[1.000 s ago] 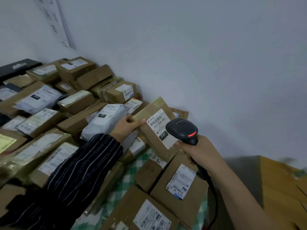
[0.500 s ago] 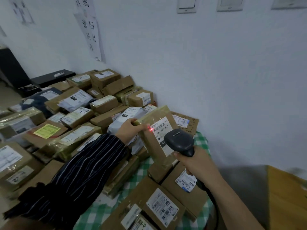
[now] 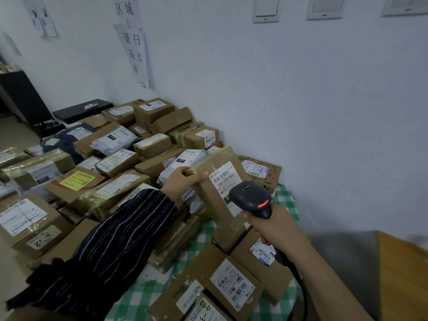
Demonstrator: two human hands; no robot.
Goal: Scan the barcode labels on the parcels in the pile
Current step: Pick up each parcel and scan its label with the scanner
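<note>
While the left hand (image 3: 181, 181) pinches the top corner of a taped brown parcel (image 3: 208, 205), thumb laid across the front and the other fingers hidden behind, the parcel stands tilted towards the camera near the wall-side edge of the table (image 3: 287, 205). Its lower end rests on the boxes below. Its white label (image 3: 222, 178), with the barcode at the top, faces the scanner (image 3: 250, 195). The right hand (image 3: 278, 230) is wrapped round the scanner's handle; whether a finger presses the trigger, I cannot tell. A dark cord (image 3: 300, 283) runs down from the handle past the table's near right corner.

Half a second ago a red spot of scanner light sat on the label's left edge, just beside the thumb. That spot is gone now. The scanner head has come closer and covers the label's lower corner, and a red lamp (image 3: 263, 204) glows on its back. This probably means the read is either finished or has to be tried again; nothing here confirms a successful scan. The rest of the pile (image 3: 115, 163) lies across the table with many labels facing up, so most of the work appears to remain.
</note>
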